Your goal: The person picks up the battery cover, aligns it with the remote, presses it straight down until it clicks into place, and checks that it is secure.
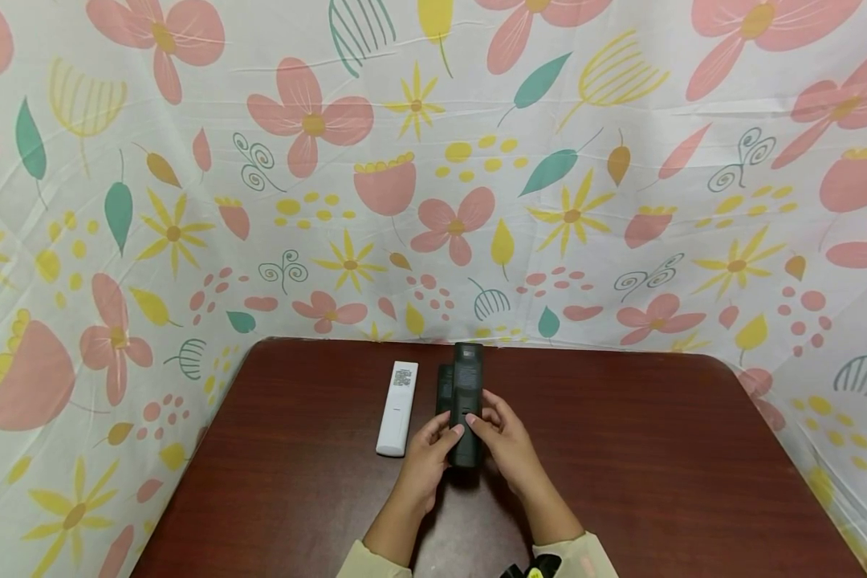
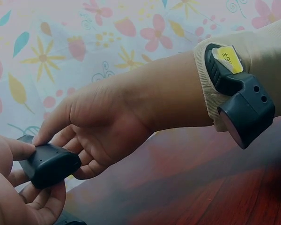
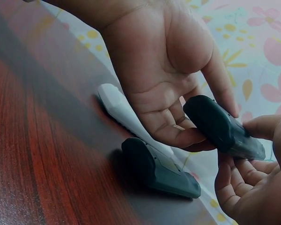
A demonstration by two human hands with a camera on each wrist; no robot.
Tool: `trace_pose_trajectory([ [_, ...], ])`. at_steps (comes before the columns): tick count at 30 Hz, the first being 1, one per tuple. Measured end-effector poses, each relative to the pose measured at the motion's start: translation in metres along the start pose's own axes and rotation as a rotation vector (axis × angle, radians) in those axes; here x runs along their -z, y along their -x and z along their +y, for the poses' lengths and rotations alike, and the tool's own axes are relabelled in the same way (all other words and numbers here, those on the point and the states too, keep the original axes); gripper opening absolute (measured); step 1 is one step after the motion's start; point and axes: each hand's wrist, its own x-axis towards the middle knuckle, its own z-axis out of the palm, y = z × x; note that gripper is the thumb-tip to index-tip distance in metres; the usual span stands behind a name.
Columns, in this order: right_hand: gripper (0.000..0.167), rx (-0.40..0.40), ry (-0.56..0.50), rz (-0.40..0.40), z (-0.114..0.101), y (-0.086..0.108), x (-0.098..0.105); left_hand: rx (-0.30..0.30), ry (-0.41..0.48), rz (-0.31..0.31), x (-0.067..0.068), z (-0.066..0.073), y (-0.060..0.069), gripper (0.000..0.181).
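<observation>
Both hands hold a black remote control (image 1: pixel 467 373) above the table, its battery-cover side turned up. My left hand (image 1: pixel 428 456) grips its left side with the thumb on top, and my right hand (image 1: pixel 507 443) grips the right side the same way. In the right wrist view, the fingers of both hands curl under the held remote (image 3: pixel 222 126). A second black remote (image 3: pixel 159 171) lies on the table, partly hidden under the held one in the head view. To the left of the hands lies a white remote (image 1: pixel 397 409), its back side up.
The dark reddish-brown table (image 1: pixel 657 449) has rounded far corners. A flower-patterned cloth (image 1: pixel 433 160) hangs behind it and along the sides. A black device with a yellow label (image 2: pixel 229 61) is strapped to the right wrist.
</observation>
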Motion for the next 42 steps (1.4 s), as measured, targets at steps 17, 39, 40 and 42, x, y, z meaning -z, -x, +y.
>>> trace_pose_trajectory([
  [17, 0.061, 0.003, -0.007, 0.0, 0.0008, -0.0002, -0.0004, -0.003, -0.02, 0.004, 0.0, 0.0002, 0.0005, 0.065],
  [39, 0.06, -0.008, -0.008, 0.015, 0.0015, -0.0011, 0.0007, -0.006, -0.025, -0.005, 0.0007, -0.001, -0.0005, 0.066],
  [40, 0.06, -0.008, -0.006, 0.016, 0.0014, -0.0011, 0.0009, -0.004, -0.023, -0.005, 0.0007, -0.0006, -0.0004, 0.065],
  [42, 0.06, -0.007, -0.003, 0.017, 0.0016, -0.0012, 0.0012, 0.001, -0.022, -0.003, 0.0003, 0.0, -0.0002, 0.064],
])
